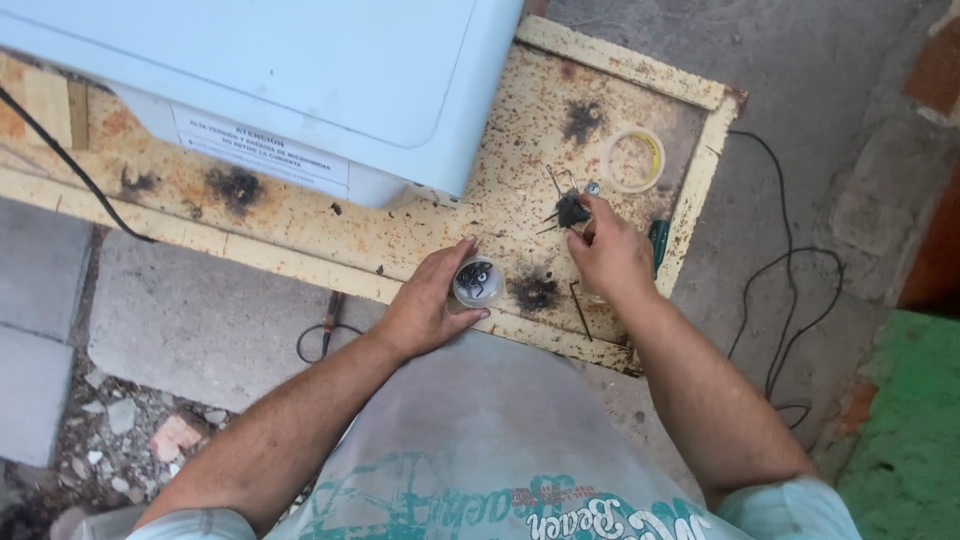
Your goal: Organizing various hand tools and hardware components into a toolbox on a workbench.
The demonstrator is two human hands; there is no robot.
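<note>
My left hand (428,305) wraps around a small clear plastic container (477,281) holding dark small parts, resting on a rusty cream metal tabletop (420,225). My right hand (610,250) pinches a small black part (572,210) with thin wires sticking out, just above the tabletop. A green-handled tool (659,240) lies partly hidden under my right hand, near the table's right edge.
A white appliance (300,80) with a label sits on the table's far left half. A roll of tape (634,160) lies at the far right corner. Black cables (790,270) trail over the concrete floor on the right; a tool (330,325) lies on the paving below the table.
</note>
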